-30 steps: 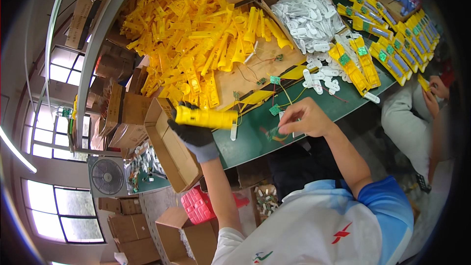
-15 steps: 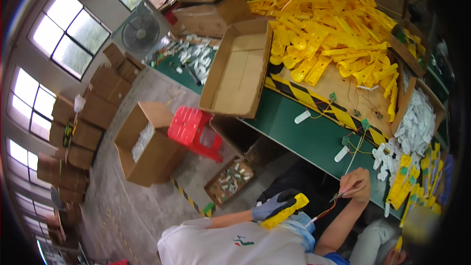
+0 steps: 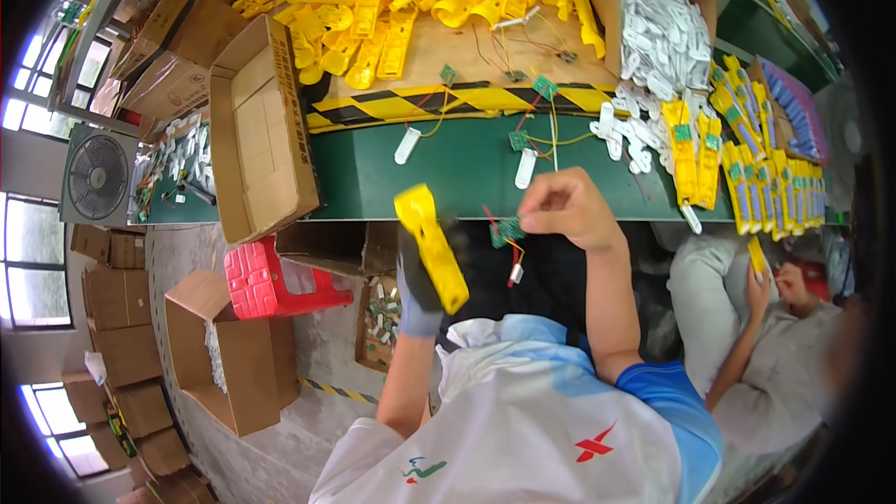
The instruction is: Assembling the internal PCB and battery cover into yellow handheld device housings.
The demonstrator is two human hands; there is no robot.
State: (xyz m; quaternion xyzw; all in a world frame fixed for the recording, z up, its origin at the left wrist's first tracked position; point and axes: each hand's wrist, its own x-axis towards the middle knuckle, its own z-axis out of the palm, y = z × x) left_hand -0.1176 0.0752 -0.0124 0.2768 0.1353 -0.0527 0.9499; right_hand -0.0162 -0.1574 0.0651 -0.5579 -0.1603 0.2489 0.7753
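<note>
A yellow casing [image 3: 430,247] is slanting across the near edge of the green table [image 3: 364,182], its upper end overlapping the surface in view and its lower end showing below that edge. It is hiding much of the gloved left hand [image 3: 417,277], whose fingers are blurring into dark. Right of it, at the table's near edge, a small circuit board [image 3: 507,232] is hanging with red and yellow wires, its right side disappearing behind fingertips. At the table's far side, a heap of yellow parts [image 3: 373,0] is running out of view.

A green band is stretching between the table's near edge and the striped tape [image 3: 373,110]; a cardboard box [image 3: 261,121] is overhanging the left end.

The left hand is grasping the casing. The bare right hand [image 3: 574,210] is pinching the circuit board between thumb and fingertips. Beside the table's right end, a co-worker [image 3: 761,355] is sitting, partly blurred toward the dark rim.
</note>
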